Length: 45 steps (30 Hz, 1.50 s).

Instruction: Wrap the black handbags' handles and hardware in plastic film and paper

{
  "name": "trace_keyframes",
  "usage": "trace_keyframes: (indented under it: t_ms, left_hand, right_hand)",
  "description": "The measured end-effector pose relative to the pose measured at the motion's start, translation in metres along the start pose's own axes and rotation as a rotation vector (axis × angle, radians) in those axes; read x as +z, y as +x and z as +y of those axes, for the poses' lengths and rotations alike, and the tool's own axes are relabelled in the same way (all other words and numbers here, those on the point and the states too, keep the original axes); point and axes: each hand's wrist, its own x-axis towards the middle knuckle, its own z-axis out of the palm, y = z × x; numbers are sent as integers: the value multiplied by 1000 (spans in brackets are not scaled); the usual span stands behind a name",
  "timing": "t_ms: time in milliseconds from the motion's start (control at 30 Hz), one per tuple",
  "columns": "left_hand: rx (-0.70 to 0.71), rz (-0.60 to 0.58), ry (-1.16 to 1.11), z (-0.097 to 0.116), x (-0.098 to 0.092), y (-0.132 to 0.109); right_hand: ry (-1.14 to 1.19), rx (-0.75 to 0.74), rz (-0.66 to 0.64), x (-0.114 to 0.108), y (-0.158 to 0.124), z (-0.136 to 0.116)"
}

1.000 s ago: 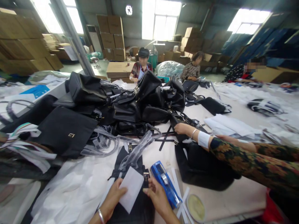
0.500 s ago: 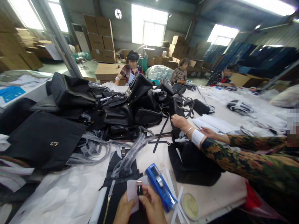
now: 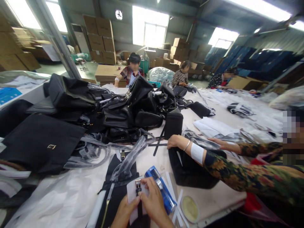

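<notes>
Low in the head view, a small metal buckle (image 3: pixel 138 182) on a black strap (image 3: pixel 139 207) lies over a piece of white paper (image 3: pixel 130 189). My left hand (image 3: pixel 125 209) is closed, with its thumb pressing the paper and strap from the left. Around the buckle from the right closes my right hand (image 3: pixel 152 200), fingers at its top and thumb on the strap just below. Beneath both hands is a flat black bag (image 3: pixel 111 202) with a gold zip and plastic-wrapped handles (image 3: pixel 130 163).
A blue tape dispenser (image 3: pixel 161 190), white strips (image 3: pixel 178 209) and a round tin (image 3: pixel 190 209) stand close on my right. A co-worker's hands (image 3: pixel 177 142) work at a black bag (image 3: pixel 190 177). Black bags (image 3: pixel 123 117) are heaped ahead; more people sit beyond.
My right fingers have moved up onto the buckle, and the paper now lies behind it. The co-worker's near hand has come down onto the open bag, leaving a black bag standing behind.
</notes>
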Motion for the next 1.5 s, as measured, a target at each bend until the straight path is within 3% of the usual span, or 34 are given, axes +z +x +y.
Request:
trace_keyframes:
  t_ms: [167, 300, 667, 767, 867, 1067, 1233, 1500]
  left_hand:
    - [-2, -18, 47, 6, -1, 2]
    - [12, -100, 53, 7, -2, 4]
    - [18, -112, 167, 20, -3, 8]
    - [18, -161, 198, 29, -3, 9]
    - [57, -206, 220, 30, -5, 8]
    - [57, -122, 234, 13, -6, 5]
    - [24, -35, 194, 9, 1, 6]
    - [-23, -8, 118, 14, 10, 7]
  right_hand:
    - [63, -16, -87, -3, 9, 5]
    - [78, 18, -62, -2, 15, 6]
    - [130, -47, -14, -2, 21, 3]
    - [209, -63, 22, -3, 21, 3]
    - [341, -5, -20, -1, 21, 8]
    - [499, 141, -67, 8, 20, 23]
    - [502, 159, -38, 11, 22, 34]
    - [479, 167, -30, 9, 28, 39]
